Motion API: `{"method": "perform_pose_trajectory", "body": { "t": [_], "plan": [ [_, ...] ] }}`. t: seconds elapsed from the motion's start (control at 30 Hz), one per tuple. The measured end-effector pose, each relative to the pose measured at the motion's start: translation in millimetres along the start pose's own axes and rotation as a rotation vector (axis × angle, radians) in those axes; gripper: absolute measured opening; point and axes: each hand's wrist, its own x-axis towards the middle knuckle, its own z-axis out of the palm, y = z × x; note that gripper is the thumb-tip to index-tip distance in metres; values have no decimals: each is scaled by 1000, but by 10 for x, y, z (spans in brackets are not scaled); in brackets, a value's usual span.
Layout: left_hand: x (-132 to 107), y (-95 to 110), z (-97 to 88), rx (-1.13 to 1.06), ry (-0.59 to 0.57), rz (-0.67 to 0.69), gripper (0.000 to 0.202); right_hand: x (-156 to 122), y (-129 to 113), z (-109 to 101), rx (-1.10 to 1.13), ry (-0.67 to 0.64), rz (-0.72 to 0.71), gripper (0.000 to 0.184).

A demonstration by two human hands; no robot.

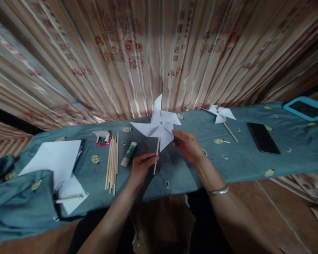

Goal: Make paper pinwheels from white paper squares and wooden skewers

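A white paper pinwheel (163, 127) with a silver pin at its centre is held up in front of me, its wooden stick (158, 144) pointing down. My left hand (143, 165) pinches that stick near its lower part, between thumb and fingers. At the pinwheel's right side, my right hand (187, 144) is closed with its fingertips at the edge of a paper blade; the fingertips are partly hidden. To the left of the stick lies a glue stick (129, 154) with a green label. Beside it is a bundle of several thin wooden sticks (111, 164).
A small red box of pins (103, 138) lies by the sticks. White paper sheets (58, 155) are at the left. Rightward lie another pinwheel (219, 113), a black phone (263, 138) and a blue-framed tablet (306, 108). Behind the green cloth (180, 178) hangs a patterned curtain (159, 53).
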Motion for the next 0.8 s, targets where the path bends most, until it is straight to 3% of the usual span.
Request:
{"method": "perform_pose_trajectory", "body": {
  "t": [0.8],
  "plan": [
    [4,-29,43,9,15,22,25,-86,127,117,44,-119,132,32]
  ]
}}
